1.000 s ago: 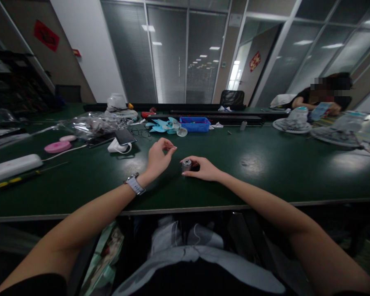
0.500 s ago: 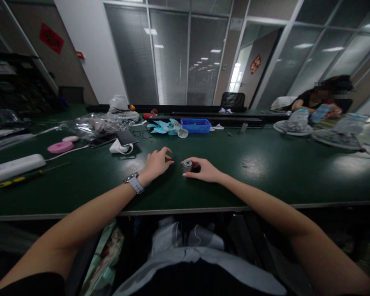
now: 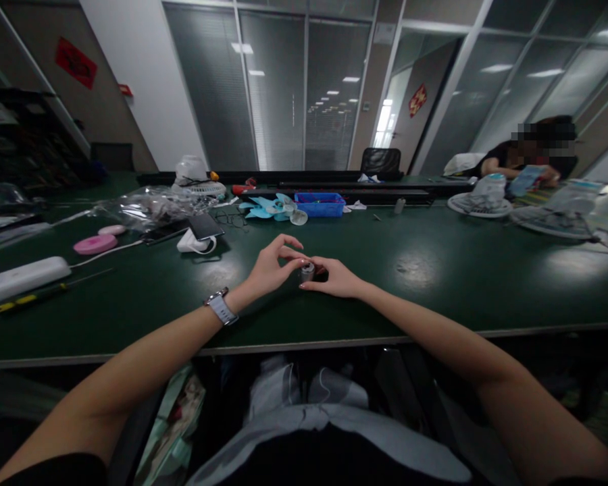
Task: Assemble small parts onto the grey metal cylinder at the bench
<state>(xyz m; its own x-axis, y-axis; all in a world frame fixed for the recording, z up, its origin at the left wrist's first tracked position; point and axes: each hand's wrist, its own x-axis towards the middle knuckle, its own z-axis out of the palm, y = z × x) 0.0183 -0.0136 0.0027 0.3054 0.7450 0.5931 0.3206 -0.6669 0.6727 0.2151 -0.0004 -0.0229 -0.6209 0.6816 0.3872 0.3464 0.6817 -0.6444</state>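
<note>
Grey metal cylinder [image 3: 307,273] held near the worktop's front edge

The right hand [image 3: 337,278] closes narrowly on the cylinder, thumb on the near side and fingers curled around the far side. The cylinder is upright, its round top showing, roughly midway along the front edge of the green worktop [image 3: 436,290]. The left hand [image 3: 273,264], with a watch [image 3: 221,307] on its wrist, meets it from the other side: its thumb tip is at the top rim and one finger arches above. Whether this hand pinches anything cannot be told.

Left of the hands are a white plug [image 3: 192,241] and a dark phone [image 3: 206,227]. Towards the worktop's left edge lie a pink disc [image 3: 95,244], a white power strip [image 3: 25,280] and a yellow-and-black screwdriver [image 3: 25,299]. Near the back edge, light-blue fan blades [image 3: 267,208] lie just beside a blue basket [image 3: 319,206], with a crinkled clear bag [image 3: 146,206] farther left. A small grey piece [image 3: 399,206] stands right of the basket. Towards the back right corner, a person [image 3: 529,152] leans over the worktop, behind a fan part [image 3: 481,199].
</note>
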